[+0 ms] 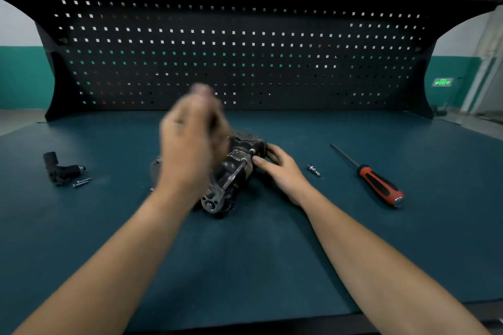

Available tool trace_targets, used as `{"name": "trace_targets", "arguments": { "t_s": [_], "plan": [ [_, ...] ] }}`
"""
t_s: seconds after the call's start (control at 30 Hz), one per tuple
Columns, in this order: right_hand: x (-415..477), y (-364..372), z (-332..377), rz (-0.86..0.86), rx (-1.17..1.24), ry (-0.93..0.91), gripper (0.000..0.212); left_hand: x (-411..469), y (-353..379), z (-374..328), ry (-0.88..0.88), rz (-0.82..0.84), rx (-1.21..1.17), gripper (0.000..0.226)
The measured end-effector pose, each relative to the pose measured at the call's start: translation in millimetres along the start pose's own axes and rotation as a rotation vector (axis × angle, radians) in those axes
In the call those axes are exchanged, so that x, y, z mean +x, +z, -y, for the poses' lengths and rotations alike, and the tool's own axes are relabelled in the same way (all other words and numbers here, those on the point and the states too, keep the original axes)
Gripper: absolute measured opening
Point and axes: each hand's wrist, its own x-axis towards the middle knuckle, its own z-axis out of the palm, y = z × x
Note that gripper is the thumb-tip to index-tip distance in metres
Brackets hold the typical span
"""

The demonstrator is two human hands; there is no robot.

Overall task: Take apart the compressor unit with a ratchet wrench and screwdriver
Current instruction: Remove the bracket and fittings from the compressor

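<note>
Sitting near the middle of the desk (pixel 272 266), the compressor unit (pixel 246 144) is a dark metal body lying on its side, its long axis running from the near left toward the far right. A ratchet wrench (pixel 231 177) lies along its top, round head at the near end and chrome shaft slanting up toward the far end, where it meets the unit beside the right thumb.

The right hand (pixel 281 168) holds the unit's right end: the thumb presses against the near side and the fingers curl round the far side, with the forearm reaching in from the near right edge. The left hand (pixel 190 139) is raised above the unit's left part and heavily blurred; 1 cannot tell how its fingers lie or whether it has hold of anything. It covers most of the unit's left half.

Just right of the right hand, a small metal fitting (pixel 313 170) lies on the green mat. Farther toward the right edge lies a screwdriver (pixel 381 185) with a red and black handle, its handle toward the near side and its thin shaft pointing to the far left; neither hand touches it. Toward the left edge rests a black elbow-shaped part (pixel 58 168), with what look like 2 bolts (pixel 81 182) just beside it on the near side. A black pegboard (pixel 245 57) stands along the far edge of the desk.
</note>
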Motion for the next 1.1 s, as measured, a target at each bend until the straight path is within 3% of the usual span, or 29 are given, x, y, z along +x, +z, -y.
{"name": "trace_targets", "arguments": {
  "t_s": [0.07,0.17,0.27,0.37,0.43,0.5,0.6,0.67,0.73,0.8,0.87,0.9,0.97,1.1],
  "plan": [
    [-0.8,0.0,-2.9,0.002,-0.002,0.01,0.042,17.7,-19.8,-6.3,-0.137,-0.258,-0.197,0.041],
    [0.3,0.0,-2.0,0.004,0.028,0.016,0.04,29.1,-49.8,4.0,-0.286,-0.52,-0.461,0.04],
    [0.6,1.9,-1.5,-0.011,0.049,0.036,0.036,30.6,-56.6,10.8,-0.339,-0.608,-0.529,0.04],
    [0.7,2.6,-1.7,-0.024,0.042,0.053,0.033,32.3,-49.2,8.6,-0.331,-0.557,-0.493,0.04],
    [0.2,3.0,-0.6,-0.036,0.024,0.048,0.034,28.7,-38.2,1.8,-0.267,-0.403,-0.367,0.039],
    [-1.2,2.4,-0.6,-0.036,0.013,0.042,0.039,19.5,-20.7,-7.4,-0.083,-0.103,-0.097,0.034],
    [-7.0,-1.5,-3.2,0.038,-0.091,0.011,0.044,-9.3,9.5,-10.1,0.482,0.702,0.646,0.021],
    [-7.5,-0.7,-3.4,0.038,-0.08,0.003,0.041,-26.0,18.3,2.8,0.678,1.079,0.927,0.032],
    [-2.7,1.0,-2.4,-0.024,-0.017,0.012,0.034,-35.7,18.1,14.8,0.681,1.228,1.037,0.031],
    [0.9,4.1,-1.7,-0.04,-0.013,0.0,0.039,-38.7,13.6,20.6,0.603,1.259,1.089,0.027],
    [1.9,3.2,-1.8,-0.028,-0.01,0.011,0.035,-35.3,7.8,14.2,0.533,1.204,0.936,0.025],
    [2.4,3.2,-2.8,-0.02,-0.046,0.012,0.032,-29.4,6.3,10.0,0.504,1.097,0.798,0.024],
    [1.8,3.7,-2.0,0.001,-0.085,0.008,0.034,-12.5,2.3,-1.5,0.36,0.716,0.506,0.025],
    [0.0,2.5,-2.9,-0.027,0.011,0.015,0.034,18.3,-28.1,-5.5,-0.132,-0.066,-0.125,0.042]
  ]
}}
